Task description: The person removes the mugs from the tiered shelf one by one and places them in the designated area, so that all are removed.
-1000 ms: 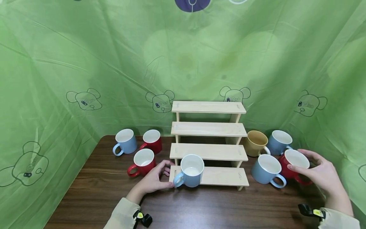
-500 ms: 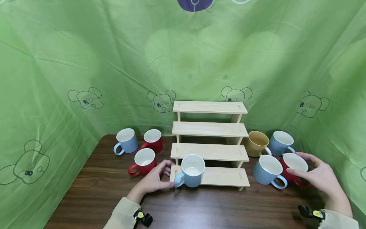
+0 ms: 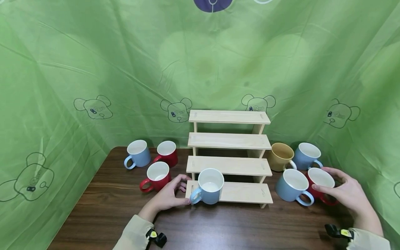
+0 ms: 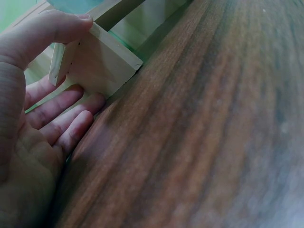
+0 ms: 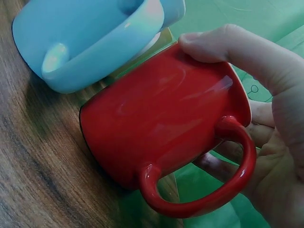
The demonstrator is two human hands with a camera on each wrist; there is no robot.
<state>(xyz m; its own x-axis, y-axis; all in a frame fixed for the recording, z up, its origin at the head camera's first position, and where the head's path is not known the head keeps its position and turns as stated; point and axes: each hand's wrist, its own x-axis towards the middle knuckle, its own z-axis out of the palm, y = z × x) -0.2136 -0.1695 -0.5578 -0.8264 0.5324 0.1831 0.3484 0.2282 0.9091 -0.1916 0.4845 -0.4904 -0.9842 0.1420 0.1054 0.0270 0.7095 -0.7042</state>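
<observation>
At the right, my right hand [image 3: 348, 189] grips a red mug [image 5: 166, 114] with the thumb at its rim and the fingers round the far side. The mug stands upright beside a light blue mug [image 3: 290, 187], its handle toward me. My left hand [image 3: 168, 194] holds the left end of the bottom step of a pale wooden tiered stand [image 3: 243, 192], thumb at the front corner, fingers by the side panel [image 4: 102, 64]. On that step sits another light blue mug [image 3: 210, 189], its handle turned front left, close to my left thumb.
Left of the stand are a light blue mug [image 3: 139, 154] and two red mugs [image 3: 159, 178]. A yellow mug [image 3: 276, 159] and a blue mug [image 3: 306, 158] stand at the back right. Green cloth [image 3: 125, 62] hangs around the dark wooden table [image 3: 237, 229].
My right hand has shifted slightly left and down with the red mug, bringing it closer to the blue mug beside it. My left hand keeps its place on the stand.
</observation>
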